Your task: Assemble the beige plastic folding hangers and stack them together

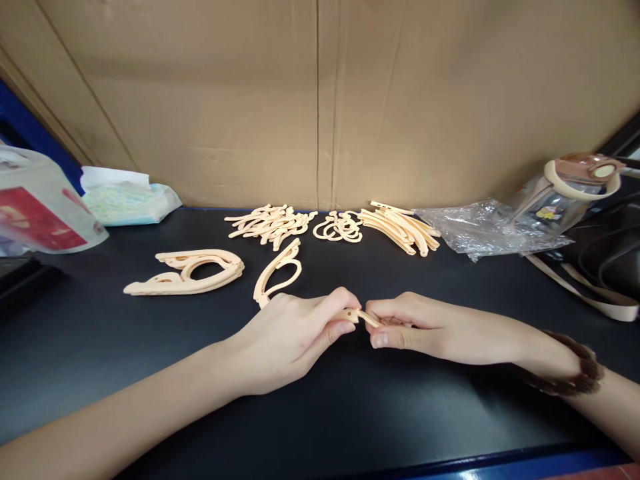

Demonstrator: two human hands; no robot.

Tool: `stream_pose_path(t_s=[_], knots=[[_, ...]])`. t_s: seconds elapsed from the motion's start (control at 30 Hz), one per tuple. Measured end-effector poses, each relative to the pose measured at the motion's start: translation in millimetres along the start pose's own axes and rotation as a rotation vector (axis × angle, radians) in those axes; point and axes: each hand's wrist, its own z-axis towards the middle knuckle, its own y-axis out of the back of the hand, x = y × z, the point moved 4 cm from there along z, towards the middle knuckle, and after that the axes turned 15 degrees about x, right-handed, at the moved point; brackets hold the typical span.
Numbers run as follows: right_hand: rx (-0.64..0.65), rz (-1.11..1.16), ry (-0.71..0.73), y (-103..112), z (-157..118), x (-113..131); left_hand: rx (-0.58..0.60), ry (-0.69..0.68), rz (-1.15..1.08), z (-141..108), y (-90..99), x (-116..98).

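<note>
Cream plastic parts of folding clothes hangers are all around. My left hand (295, 337) is closed on a partly joined folding hanger (277, 272), whose curved arm and loop stick out behind the hand. One end of it (353, 315), with a small hole, shows between thumb and forefinger. In a pinch, my right hand (415, 327) holds a slim curved hanger piece (369, 319). Its tip meets the holed end; whether the two are locked together I cannot tell. To the left lies a folded hanger (200, 270) on the black table.
At the back are a pile of hanger pieces (270, 225), several small hooks (339, 228) and a stack of curved arms (403, 228). A clear plastic bag (467, 230) and a drinking bottle (555, 197) stand right. Tissues (127, 200) and a white bag (45, 207) are left. Cardboard (225, 107) walls the back.
</note>
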Motion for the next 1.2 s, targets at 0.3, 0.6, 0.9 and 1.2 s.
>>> stream_pose_path(t_s=[0.3,0.6,0.9,1.2], knots=[[0.008,-0.062,-0.05,-2.1,1.6,-3.7,0.117,0.005,-0.04,1.0,-3.6,-2.2],[-0.161,-0.489,-0.06,-0.1,2.2,2.1,0.143,0.071,-0.035,2.4,-6.5,-1.2],[-0.107,-0.402,-0.088,-4.8,2.6,0.6,0.167,0.053,-0.061,2.6,-5.2,-2.6],[-0.085,-0.315,-0.091,-7.5,3.5,0.0,0.166,0.055,-0.068,3.0,-5.3,-3.3]])
